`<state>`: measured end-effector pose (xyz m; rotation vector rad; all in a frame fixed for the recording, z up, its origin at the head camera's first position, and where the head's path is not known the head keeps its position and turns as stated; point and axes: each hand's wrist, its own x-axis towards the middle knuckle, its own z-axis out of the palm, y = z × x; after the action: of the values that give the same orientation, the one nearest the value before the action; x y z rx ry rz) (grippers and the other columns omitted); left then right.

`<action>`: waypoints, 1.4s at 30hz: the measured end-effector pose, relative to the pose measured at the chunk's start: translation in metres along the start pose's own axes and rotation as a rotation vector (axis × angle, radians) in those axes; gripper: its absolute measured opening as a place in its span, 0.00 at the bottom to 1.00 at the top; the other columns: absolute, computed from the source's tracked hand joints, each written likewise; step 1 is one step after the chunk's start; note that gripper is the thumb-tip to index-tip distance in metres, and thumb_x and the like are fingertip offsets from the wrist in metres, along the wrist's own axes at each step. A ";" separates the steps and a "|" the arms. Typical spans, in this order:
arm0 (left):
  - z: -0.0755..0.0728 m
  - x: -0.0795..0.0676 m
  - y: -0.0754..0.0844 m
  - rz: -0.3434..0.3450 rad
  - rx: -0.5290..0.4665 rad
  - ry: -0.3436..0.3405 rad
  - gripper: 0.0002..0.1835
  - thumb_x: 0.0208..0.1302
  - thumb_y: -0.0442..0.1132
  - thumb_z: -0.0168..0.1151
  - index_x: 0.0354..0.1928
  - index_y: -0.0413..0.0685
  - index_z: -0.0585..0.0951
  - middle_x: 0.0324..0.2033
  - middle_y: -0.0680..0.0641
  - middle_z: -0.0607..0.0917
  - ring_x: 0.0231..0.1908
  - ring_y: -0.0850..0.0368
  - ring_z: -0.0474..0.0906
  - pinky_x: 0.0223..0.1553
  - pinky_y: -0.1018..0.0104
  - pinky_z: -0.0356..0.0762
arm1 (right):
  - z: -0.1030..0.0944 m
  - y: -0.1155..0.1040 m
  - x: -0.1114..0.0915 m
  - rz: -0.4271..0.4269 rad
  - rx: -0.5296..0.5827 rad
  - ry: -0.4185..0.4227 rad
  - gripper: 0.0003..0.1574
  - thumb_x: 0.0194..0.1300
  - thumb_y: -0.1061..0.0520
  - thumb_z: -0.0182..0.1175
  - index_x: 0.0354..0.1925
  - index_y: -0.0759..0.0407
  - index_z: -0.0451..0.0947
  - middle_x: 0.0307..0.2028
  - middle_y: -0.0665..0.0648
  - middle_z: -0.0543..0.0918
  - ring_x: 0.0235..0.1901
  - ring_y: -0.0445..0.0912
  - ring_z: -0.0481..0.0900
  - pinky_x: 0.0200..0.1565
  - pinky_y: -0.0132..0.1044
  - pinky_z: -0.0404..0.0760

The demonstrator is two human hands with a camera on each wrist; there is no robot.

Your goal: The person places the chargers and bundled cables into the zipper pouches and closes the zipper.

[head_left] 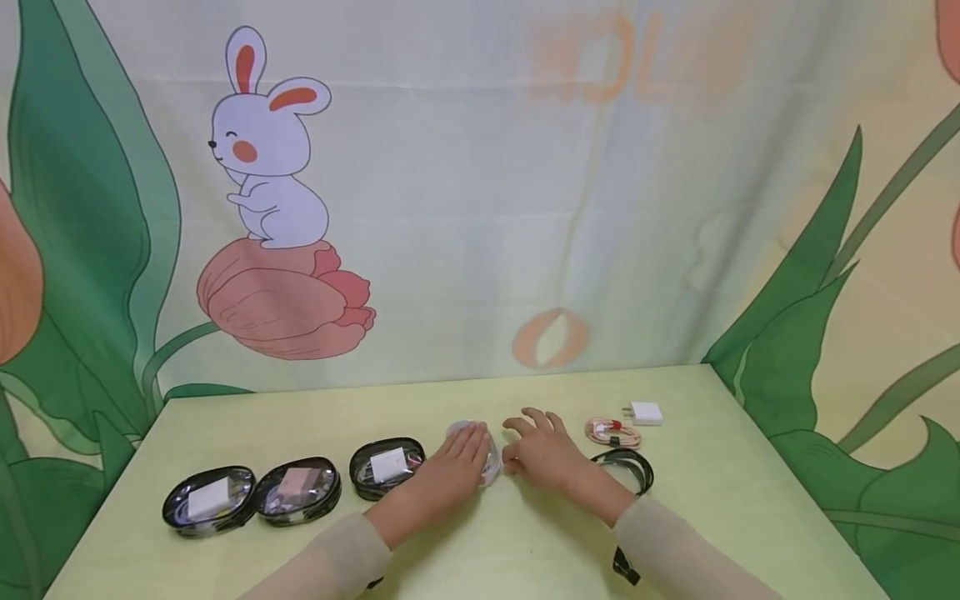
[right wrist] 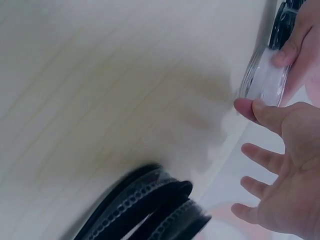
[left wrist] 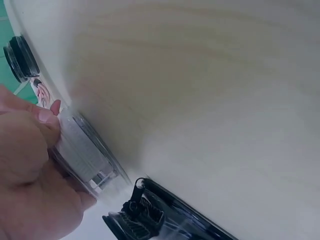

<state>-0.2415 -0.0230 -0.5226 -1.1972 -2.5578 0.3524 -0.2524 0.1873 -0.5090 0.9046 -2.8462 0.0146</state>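
My left hand (head_left: 454, 465) lies over a clear oval case (head_left: 492, 463), its fingers and thumb on opposite sides of it. In the left wrist view, the clear case (left wrist: 82, 152) stands out between thumb and fingers, with something whitish inside. My right hand (head_left: 546, 455) is just right of the case, fingers spread. In the right wrist view, the right hand's (right wrist: 295, 160) thumb and forefinger are at the case's (right wrist: 265, 80) near end; whether they touch it I cannot tell. A black-edged pouch (right wrist: 135, 200) gapes beside the right forearm, partly hidden by it.
Left of the hands stand three black-rimmed clear pouches, the far-left one (head_left: 208, 500), the middle one (head_left: 298, 492) and the nearest (head_left: 387, 468), with charger blocks inside. A coiled pink cable (head_left: 613, 432) and a white plug adapter (head_left: 645, 413) lie at back right. A patterned curtain (head_left: 465, 208) hangs behind.
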 end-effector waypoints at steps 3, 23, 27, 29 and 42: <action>-0.003 -0.002 -0.003 0.044 -0.024 0.010 0.21 0.76 0.31 0.48 0.67 0.29 0.72 0.67 0.32 0.73 0.69 0.40 0.69 0.69 0.53 0.68 | 0.001 0.003 0.003 0.008 -0.037 0.036 0.03 0.64 0.51 0.70 0.36 0.39 0.89 0.61 0.55 0.79 0.66 0.64 0.69 0.60 0.67 0.70; -0.009 -0.004 -0.012 0.101 -0.184 -0.184 0.26 0.80 0.33 0.42 0.76 0.33 0.60 0.76 0.35 0.61 0.76 0.42 0.55 0.75 0.53 0.55 | 0.006 0.008 0.009 0.077 0.015 0.060 0.05 0.66 0.56 0.69 0.35 0.44 0.89 0.60 0.57 0.78 0.62 0.64 0.71 0.57 0.67 0.72; -0.008 -0.001 -0.007 0.023 -0.252 -0.140 0.33 0.80 0.45 0.49 0.74 0.27 0.59 0.74 0.30 0.61 0.75 0.38 0.56 0.75 0.50 0.56 | 0.003 0.001 0.005 0.075 0.081 0.023 0.03 0.67 0.54 0.69 0.36 0.46 0.90 0.61 0.59 0.77 0.62 0.65 0.71 0.55 0.67 0.74; -0.006 0.002 -0.004 -0.021 -0.263 -0.117 0.37 0.79 0.52 0.49 0.73 0.26 0.60 0.74 0.29 0.62 0.75 0.37 0.57 0.74 0.50 0.57 | 0.002 -0.003 0.003 0.058 0.108 -0.003 0.04 0.67 0.53 0.68 0.38 0.47 0.90 0.61 0.60 0.77 0.62 0.65 0.70 0.54 0.68 0.74; -0.006 -0.005 0.000 0.053 -0.124 -0.096 0.24 0.79 0.34 0.45 0.73 0.35 0.66 0.73 0.37 0.67 0.74 0.43 0.61 0.72 0.53 0.62 | 0.002 -0.001 0.000 0.079 0.035 0.046 0.03 0.65 0.55 0.70 0.36 0.45 0.89 0.61 0.59 0.77 0.63 0.66 0.70 0.57 0.67 0.72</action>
<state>-0.2367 -0.0267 -0.5180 -1.3240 -2.6685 0.2723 -0.2519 0.1863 -0.5110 0.7869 -2.8459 0.0933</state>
